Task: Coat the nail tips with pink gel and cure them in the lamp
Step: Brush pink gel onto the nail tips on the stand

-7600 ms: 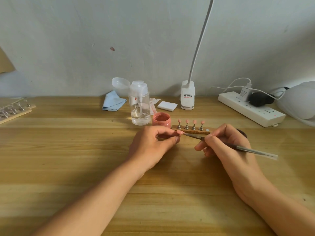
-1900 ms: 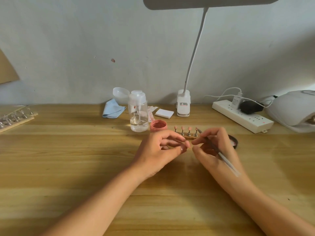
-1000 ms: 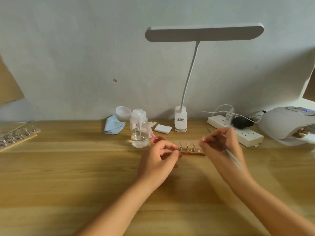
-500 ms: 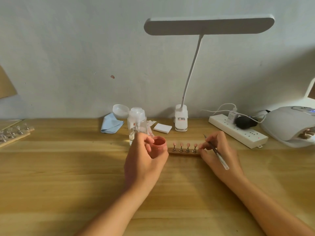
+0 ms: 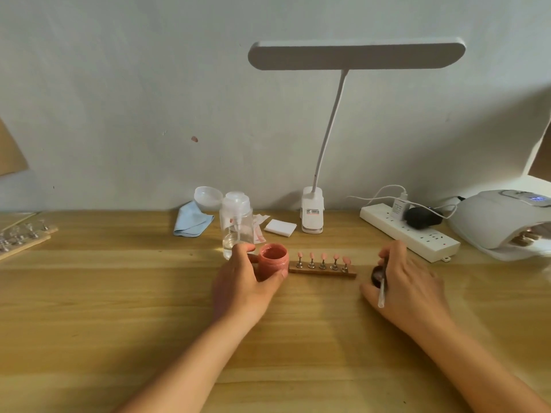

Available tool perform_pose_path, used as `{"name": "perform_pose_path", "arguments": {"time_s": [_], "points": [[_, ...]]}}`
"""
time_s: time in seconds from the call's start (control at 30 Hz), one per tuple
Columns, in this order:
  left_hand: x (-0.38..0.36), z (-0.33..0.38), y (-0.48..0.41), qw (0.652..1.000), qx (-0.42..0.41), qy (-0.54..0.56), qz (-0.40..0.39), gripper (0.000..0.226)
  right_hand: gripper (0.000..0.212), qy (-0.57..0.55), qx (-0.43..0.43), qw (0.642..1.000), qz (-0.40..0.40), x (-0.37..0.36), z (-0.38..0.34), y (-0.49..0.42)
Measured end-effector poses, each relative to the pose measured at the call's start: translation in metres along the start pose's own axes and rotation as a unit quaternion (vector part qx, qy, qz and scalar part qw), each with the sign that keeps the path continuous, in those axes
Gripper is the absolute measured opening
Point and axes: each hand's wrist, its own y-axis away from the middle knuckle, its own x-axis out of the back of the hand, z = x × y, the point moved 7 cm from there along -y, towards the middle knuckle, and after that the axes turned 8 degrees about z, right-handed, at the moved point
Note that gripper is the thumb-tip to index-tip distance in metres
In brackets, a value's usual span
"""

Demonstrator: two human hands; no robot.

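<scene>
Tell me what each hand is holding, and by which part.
Left hand grips the pink gel jar around its side wall. Right hand holds the brush near its forward end, tail free.

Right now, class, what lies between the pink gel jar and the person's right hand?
In the head view, a wooden holder carrying five pink nail tips.

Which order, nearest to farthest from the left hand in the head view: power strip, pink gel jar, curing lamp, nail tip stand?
1. pink gel jar, in the grip of the left hand.
2. nail tip stand, just right of the jar.
3. power strip, back right.
4. curing lamp, far right edge.
</scene>
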Motion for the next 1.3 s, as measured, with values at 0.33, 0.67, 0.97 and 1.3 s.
{"name": "perform_pose_path", "arguments": {"time_s": [0.33, 0.67, 0.97, 1.3], "points": [[0.013, 0.022, 0.011, 0.989, -0.122, 0.027, 0.077, 0.053, 0.053, -0.061, 0.046, 0.997, 0.018, 0.029, -0.009, -0.005], [0.008, 0.048, 0.037, 0.964, -0.264, 0.022, -0.002, 0.053, 0.065, -0.037, 0.338, 0.94, -0.043, 0.07, -0.101, -0.001], [0.006, 0.053, 0.043, 0.961, -0.265, 0.066, -0.047, 0.04, 0.067, -0.285, 0.193, 0.935, -0.089, 0.046, -0.096, -0.006], [0.012, 0.056, 0.042, 0.952, -0.3, 0.053, 0.014, 0.062, 0.056, -0.167, 0.206, 0.961, 0.082, 0.04, -0.105, 0.001]]}}
